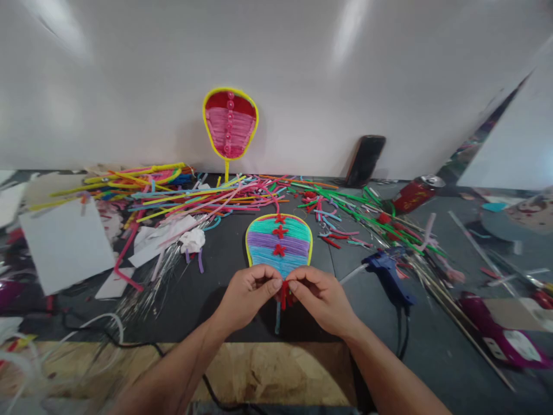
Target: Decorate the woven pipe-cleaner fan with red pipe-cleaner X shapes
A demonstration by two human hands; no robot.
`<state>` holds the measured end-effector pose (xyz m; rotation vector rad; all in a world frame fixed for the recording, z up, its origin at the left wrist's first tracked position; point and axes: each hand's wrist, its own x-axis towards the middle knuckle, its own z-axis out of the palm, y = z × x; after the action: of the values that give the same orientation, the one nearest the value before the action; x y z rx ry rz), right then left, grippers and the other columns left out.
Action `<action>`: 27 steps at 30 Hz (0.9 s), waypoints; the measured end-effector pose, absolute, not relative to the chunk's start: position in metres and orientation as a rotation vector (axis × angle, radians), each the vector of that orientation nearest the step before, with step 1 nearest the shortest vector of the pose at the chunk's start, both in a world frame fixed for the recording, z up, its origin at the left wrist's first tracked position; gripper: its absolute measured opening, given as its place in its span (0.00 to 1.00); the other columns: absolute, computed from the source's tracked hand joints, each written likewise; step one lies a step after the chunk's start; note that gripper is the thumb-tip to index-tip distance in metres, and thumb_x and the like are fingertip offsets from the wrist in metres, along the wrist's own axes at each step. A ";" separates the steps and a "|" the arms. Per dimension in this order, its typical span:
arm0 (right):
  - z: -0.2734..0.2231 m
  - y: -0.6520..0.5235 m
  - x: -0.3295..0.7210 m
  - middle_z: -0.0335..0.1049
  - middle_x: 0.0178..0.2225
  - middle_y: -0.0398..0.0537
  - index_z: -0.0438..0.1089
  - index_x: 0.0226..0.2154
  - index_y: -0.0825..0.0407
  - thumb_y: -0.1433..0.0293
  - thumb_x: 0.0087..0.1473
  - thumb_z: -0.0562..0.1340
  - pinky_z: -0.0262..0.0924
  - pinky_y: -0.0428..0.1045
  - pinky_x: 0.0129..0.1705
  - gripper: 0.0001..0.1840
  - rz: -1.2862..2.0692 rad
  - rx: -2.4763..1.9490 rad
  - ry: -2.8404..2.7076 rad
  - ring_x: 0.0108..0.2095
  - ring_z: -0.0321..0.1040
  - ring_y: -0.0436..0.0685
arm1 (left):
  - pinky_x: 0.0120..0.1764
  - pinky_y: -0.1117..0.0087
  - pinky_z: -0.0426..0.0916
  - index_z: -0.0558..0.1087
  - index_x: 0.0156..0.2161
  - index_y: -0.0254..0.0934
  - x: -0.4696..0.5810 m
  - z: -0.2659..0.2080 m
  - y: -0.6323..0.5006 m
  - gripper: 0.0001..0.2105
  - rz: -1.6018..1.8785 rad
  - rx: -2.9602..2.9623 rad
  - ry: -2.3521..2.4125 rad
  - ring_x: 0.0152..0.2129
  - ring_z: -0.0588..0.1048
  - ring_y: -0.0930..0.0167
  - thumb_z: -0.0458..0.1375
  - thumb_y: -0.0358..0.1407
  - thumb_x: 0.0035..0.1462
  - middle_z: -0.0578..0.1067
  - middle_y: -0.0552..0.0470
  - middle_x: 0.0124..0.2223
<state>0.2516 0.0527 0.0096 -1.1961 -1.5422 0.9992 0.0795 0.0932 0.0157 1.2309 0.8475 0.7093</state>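
My left hand (258, 288) and my right hand (317, 297) meet at the lower end of a striped pipe-cleaner fan (280, 245). Both are closed in a pinch on short red pipe cleaner pieces (284, 295), whose ends hang between the thumbs. The fan has a yellow rim, bands of green, purple and blue, and several red star-like shapes down its middle. Its handle (277, 320) points toward me below my fingers. My fingertips hide the fan's lower edge, so whether the red pieces touch it cannot be seen.
A finished-looking pink fan (230, 124) leans upright against the white wall. Loose pipe cleaners (207, 199) lie heaped behind and to the left. A blue glue gun (391, 274), a red can (417, 195) and a phone (366, 161) are at right. White paper (67, 245) lies left.
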 end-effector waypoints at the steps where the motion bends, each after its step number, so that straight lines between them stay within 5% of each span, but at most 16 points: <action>1: 0.010 0.053 0.252 0.72 0.26 0.43 0.72 0.31 0.52 0.72 0.55 0.58 0.62 0.43 0.31 0.07 0.994 -1.209 -1.562 0.26 0.67 0.49 | 0.30 0.74 0.64 0.72 0.27 0.33 0.079 0.016 0.094 0.11 0.687 1.228 0.835 0.23 0.69 0.75 0.60 0.40 0.52 0.71 0.55 0.24; 9: 0.009 0.054 0.251 0.70 0.25 0.42 0.71 0.30 0.51 0.72 0.56 0.57 0.60 0.44 0.33 0.07 0.935 -1.277 -1.643 0.26 0.66 0.49 | 0.29 0.75 0.63 0.71 0.28 0.33 0.079 0.018 0.097 0.11 0.594 1.223 0.857 0.22 0.68 0.76 0.60 0.41 0.51 0.70 0.56 0.24; 14: 0.009 0.054 0.252 0.70 0.26 0.43 0.70 0.31 0.52 0.69 0.56 0.58 0.61 0.44 0.30 0.06 1.011 -1.280 -1.439 0.25 0.65 0.49 | 0.33 0.71 0.66 0.71 0.40 0.35 0.082 0.012 0.096 0.16 0.654 0.985 0.850 0.24 0.71 0.74 0.62 0.43 0.50 0.73 0.55 0.27; 23: 0.007 0.054 0.252 0.72 0.30 0.45 0.71 0.36 0.52 0.68 0.56 0.58 0.61 0.44 0.32 0.07 0.988 -1.236 -1.449 0.29 0.66 0.50 | 0.29 0.75 0.65 0.72 0.29 0.31 0.083 0.014 0.094 0.11 0.628 0.779 0.817 0.21 0.70 0.77 0.68 0.36 0.43 0.73 0.55 0.25; 27: 0.012 0.054 0.252 0.66 0.23 0.41 0.68 0.27 0.53 0.66 0.56 0.58 0.57 0.43 0.27 0.10 1.029 -1.271 -1.505 0.23 0.61 0.48 | 0.29 0.75 0.66 0.72 0.28 0.32 0.083 0.014 0.096 0.10 0.712 0.691 0.815 0.20 0.70 0.77 0.67 0.36 0.44 0.73 0.55 0.23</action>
<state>0.2523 0.0538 0.0124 -1.2715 -1.5049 1.0288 0.0828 0.0957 0.0142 0.6910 0.8151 0.7122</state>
